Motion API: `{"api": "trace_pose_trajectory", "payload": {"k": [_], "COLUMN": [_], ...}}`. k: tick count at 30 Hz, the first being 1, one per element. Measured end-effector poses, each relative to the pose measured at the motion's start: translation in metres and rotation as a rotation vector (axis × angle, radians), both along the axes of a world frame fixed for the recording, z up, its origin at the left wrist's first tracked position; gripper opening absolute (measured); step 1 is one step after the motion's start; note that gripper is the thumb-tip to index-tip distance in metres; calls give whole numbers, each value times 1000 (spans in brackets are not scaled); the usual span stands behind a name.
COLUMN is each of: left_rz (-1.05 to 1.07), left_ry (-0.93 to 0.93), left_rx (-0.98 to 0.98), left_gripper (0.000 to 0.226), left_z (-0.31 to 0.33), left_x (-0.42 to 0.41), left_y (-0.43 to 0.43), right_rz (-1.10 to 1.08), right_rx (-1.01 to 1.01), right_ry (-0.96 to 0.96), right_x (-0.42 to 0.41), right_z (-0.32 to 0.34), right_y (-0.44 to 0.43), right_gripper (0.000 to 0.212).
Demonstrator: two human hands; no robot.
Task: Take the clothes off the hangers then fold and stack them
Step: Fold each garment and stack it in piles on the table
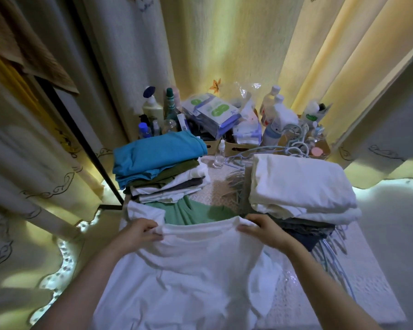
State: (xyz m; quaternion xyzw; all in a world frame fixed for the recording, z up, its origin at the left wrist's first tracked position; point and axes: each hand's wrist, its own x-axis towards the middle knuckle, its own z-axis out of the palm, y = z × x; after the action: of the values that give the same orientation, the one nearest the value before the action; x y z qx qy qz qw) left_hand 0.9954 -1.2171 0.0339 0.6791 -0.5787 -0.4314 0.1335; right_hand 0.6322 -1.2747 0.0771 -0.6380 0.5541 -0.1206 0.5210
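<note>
White T-shirt (pixel 191 270): spread at table's near edge, length running toward person; left hand (pixel 138 232) and right hand (pixel 264 228) pinch its far hem corners.

Bottles (pixel 150 104), wipe packets (pixel 215 110), cardboard boxes (pixel 234 147) crowded before yellow curtain (pixel 224 44).

The left forearm (pixel 93 282) and right forearm (pixel 324 277) are bare.

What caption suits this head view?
The left hand and right hand pinch a white T-shirt before the blue-topped stack and white-topped stack.
</note>
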Motion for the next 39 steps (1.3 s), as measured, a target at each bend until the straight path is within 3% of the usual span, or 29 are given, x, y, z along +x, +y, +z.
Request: {"api": "trace_pose_trajectory", "payload": {"k": [2, 6, 8, 14, 19, 24, 27, 32, 35, 37, 39], "left_rz": [-23, 180, 272, 250, 377, 305, 304, 322, 292, 286, 289], "left_ry": [-19, -70, 5, 268, 324, 332, 357, 312, 277, 310, 368], "left_rx": [-53, -381, -450, -317, -320, -302, -279, -337, -340, -325, -305], "left_gripper": [35, 21, 21, 33, 16, 12, 14, 14, 17, 11, 10], "left_z": [12, 64, 90, 105, 96, 99, 100, 100, 100, 102, 106], "left_x": [-6, -52, -88, -169, -173, -167, -166, -171, -170, -168, -166], "left_y": [-3, -16, -15, 29, 55, 65, 69, 75, 79, 82, 85], "right_rz": [-82, -323, -376, -411, -372, -310, -183, -88, -63, 105, 353], "right_rx": [-52, -21, 30, 219, 288, 313, 315, 157, -173, -358, -421], "right_ry": [-8, -144, -217, -461, -483, -558, -510, -407, -190, -94, -38], "right_x": [-15, -8, 12, 68, 65, 56, 51, 48, 45, 41, 38], "right_z": [21, 53, 62, 64, 66, 70, 73, 72, 69, 69, 69], "right_y": [5, 22, 38, 78, 81, 81, 77, 72, 67, 60, 52], "right_gripper": [35, 36, 36, 13, 9, 8, 18, 13, 23, 40, 48]}}
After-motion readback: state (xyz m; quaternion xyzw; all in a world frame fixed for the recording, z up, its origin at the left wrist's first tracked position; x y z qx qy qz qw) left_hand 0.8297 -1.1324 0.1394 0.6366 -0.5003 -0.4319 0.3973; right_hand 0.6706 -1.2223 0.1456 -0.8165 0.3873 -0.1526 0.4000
